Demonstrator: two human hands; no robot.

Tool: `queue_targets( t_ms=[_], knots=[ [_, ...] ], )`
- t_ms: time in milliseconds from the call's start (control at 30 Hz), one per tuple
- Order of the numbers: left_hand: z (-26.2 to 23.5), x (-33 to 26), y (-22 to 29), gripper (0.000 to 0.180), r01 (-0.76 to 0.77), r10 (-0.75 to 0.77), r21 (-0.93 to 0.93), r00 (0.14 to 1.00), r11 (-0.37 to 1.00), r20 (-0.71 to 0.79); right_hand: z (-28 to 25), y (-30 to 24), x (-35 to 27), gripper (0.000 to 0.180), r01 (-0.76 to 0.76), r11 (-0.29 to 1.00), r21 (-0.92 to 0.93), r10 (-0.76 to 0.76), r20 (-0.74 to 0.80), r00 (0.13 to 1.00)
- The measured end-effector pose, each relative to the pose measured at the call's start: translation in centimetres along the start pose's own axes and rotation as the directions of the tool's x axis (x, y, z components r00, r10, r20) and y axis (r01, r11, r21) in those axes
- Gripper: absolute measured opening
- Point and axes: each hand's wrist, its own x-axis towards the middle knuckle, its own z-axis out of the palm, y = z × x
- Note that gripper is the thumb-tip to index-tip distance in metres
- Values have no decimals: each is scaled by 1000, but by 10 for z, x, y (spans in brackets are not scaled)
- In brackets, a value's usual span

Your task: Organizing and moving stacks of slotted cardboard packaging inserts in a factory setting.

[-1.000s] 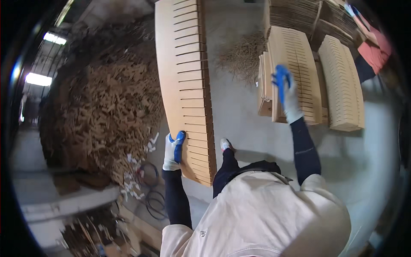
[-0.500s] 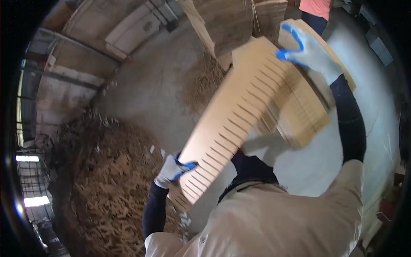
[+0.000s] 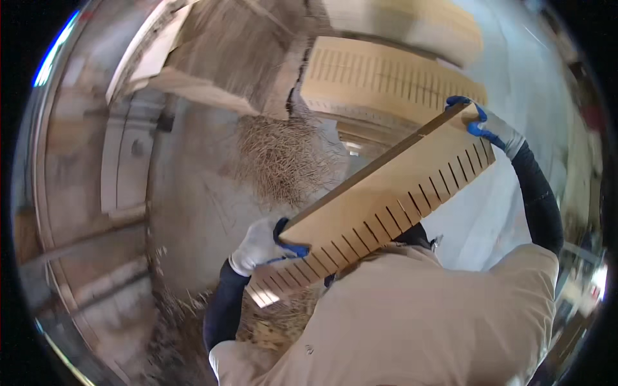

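Observation:
A long stack of slotted cardboard strips (image 3: 386, 193) spans the space in front of my body, tilted up to the right. Dark slots run along its near edge, and its far side shows as a brown band of stacked edges. My left hand (image 3: 265, 248), in a white glove with blue fingers, grips the lower left end. At the upper right end, my right hand (image 3: 492, 128) in a matching glove clasps the stack, thumb on the near face and fingers over the far edge. Behind it sits another pile of slotted cardboard (image 3: 393, 77), partly covered by the held stack.
A big brown cardboard block (image 3: 225, 58) stands at the far left. Thin cardboard scraps (image 3: 283, 154) are heaped on the floor beside it, and more scraps (image 3: 270, 328) lie by my left forearm. Panels (image 3: 125, 154) lean at the left wall. More pale cardboard (image 3: 412, 26) lies at the back.
My view has swung to the right. The strips are now held by both hands and turned flatter; my right hand, spread open before, has closed on their right end.

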Motion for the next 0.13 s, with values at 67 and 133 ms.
queue_targets(
  t_ms=[67,133],
  knots=[
    [4,21,0,67,-88,33,261,977,961,209,10,38,-84,62,-74,989,131,95,-155,983],
    [18,46,23,66,-221,19,463,916,858,401,33,46,-163,69,-272,961,49,268,-408,873]
  ],
)
